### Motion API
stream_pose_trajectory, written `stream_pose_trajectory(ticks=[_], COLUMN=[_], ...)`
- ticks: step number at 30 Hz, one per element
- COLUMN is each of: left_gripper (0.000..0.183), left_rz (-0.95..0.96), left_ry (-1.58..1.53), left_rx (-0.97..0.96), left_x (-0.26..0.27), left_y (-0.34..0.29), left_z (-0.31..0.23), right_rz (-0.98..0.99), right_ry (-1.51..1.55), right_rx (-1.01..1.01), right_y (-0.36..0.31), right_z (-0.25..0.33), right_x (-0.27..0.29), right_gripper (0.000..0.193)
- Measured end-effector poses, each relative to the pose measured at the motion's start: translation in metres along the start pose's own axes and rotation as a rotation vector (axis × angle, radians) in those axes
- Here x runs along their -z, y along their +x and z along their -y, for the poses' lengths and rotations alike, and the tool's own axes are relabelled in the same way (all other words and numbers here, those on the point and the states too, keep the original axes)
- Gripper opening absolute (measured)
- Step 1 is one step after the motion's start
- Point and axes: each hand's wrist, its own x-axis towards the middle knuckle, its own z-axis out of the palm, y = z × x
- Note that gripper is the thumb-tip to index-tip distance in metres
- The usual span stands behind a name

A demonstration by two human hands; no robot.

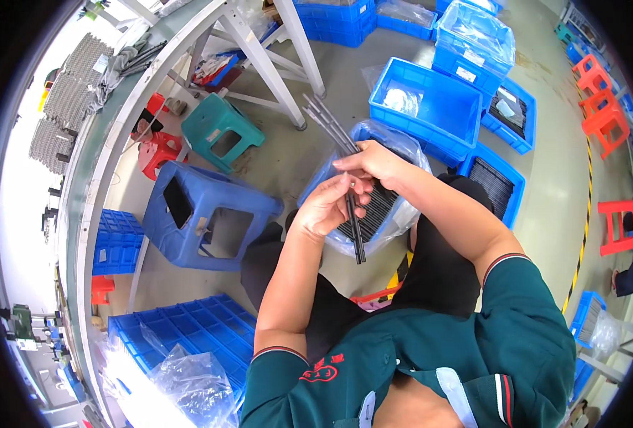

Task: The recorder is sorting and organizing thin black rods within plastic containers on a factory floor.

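Several thin black rods (328, 121) slant across the middle of the head view, held above a blue bin. My right hand (379, 162) is closed around their middle. Lower down, my left hand (323, 205) has its fingers curled about the rods, whose near ends stick out below it. Below both hands, the bin is lined with a clear plastic bag (408, 143), and more dark rods (382, 207) lie in it side by side. My hands and forearms hide part of this bin.
A blue stool (249, 207) with a black phone (177, 202) on it stands at the left, near a green stool (220, 128). Blue bins (430, 85) are stacked ahead and right. A workbench (103, 164) runs along the left; stacked blue crates (195, 328) sit lower left.
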Motion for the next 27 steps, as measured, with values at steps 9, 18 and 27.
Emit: stream_pose_trajectory(ticks=[9, 18, 27], left_gripper=[0.027, 0.028, 0.030], left_rz=[-0.005, -0.636, -0.583], left_ry=[-0.012, -0.061, -0.325], left_rx=[0.021, -0.319, -0.614], left_x=[0.003, 0.034, 0.038], left_y=[0.002, -0.002, 0.005], left_z=[-0.002, -0.021, -0.028], right_rz=[0.044, -0.047, 0.043], right_ry=[-0.025, -0.426, -0.334], right_rx=[0.048, 0.118, 0.033], right_y=[0.010, -0.004, -0.018], right_z=[-0.002, -0.003, -0.008], right_x=[-0.002, 0.004, -0.001], right_gripper=[0.022, 0.031, 0.018])
